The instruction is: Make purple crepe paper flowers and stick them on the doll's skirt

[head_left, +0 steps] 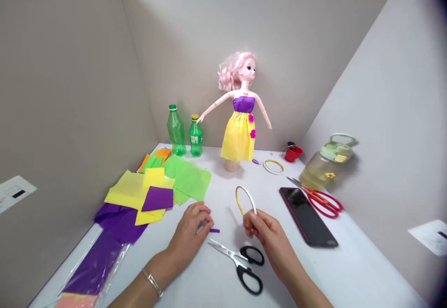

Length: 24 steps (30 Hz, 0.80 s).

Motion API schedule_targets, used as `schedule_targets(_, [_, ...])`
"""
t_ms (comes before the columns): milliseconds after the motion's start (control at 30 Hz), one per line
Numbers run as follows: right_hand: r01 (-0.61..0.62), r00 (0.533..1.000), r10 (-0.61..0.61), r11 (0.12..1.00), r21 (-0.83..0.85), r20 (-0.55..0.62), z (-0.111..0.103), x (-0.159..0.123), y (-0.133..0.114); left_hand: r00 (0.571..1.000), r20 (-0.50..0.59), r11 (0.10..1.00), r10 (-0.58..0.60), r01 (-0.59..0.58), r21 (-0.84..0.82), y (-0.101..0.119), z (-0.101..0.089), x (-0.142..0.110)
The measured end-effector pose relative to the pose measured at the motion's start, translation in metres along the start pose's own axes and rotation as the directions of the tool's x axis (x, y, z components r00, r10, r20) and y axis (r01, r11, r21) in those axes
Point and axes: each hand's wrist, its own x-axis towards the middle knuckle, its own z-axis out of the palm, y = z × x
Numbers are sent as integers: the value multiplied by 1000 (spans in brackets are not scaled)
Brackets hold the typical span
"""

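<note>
My right hand (263, 229) pinches a thin roll of double-sided tape (250, 197), white outside and yellow inside, held upright above the table. On the tabletop, my left hand (191, 228) rests with curled fingers, thumb and fingertips together at the end of a narrow purple strip (215, 230). Part of that strip is hidden under the fingers. Between my hands and closer to me lie black-handled scissors (237, 256), blades slightly apart. Farther back stands a pink-haired doll (240, 108) in a purple top and yellow skirt with two magenta flowers.
Left are yellow, purple and green sheets (159, 198) and a plastic packet (96, 261). Two green bottles (176, 131) stand behind. On the right are a phone (307, 217), red-handled scissors (323, 201), a water jug (321, 168), another tape roll (273, 167) and a red cup (292, 153).
</note>
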Motion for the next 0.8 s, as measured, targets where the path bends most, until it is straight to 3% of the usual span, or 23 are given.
schedule_targets(133, [62, 998, -56, 986, -153, 41, 3, -1, -1, 997, -76, 993, -19, 10, -115, 10, -5, 2])
schedule_targets(200, [152, 988, -136, 942, -299, 72, 7, -4, 0, 991, -89, 966, -100, 75, -248, 19, -9, 1])
schedule_targets(300, [323, 946, -263, 799, -508, 189, 15, -11, 3, 964, 84, 798, -251, 255, -546, 36, -12, -3])
schedule_targets(367, [418, 908, -300, 707, -570, 294, 20, -15, 6, 955, 220, 694, -201, 297, -655, 44, -12, -7])
schedule_targets(467, [486, 872, -305, 629, -607, 382, 25, -17, 8, 945, 287, 643, -159, 320, -696, 51, -12, -12])
schedule_targets(600, [501, 864, -297, 587, -636, 406, 25, -17, 7, 936, 332, 567, -113, 335, -753, 54, -13, -14])
schedule_targets(800, [574, 809, -443, 449, -685, 387, 19, -14, 8, 926, 374, 400, -49, 361, -842, 60, -14, -15])
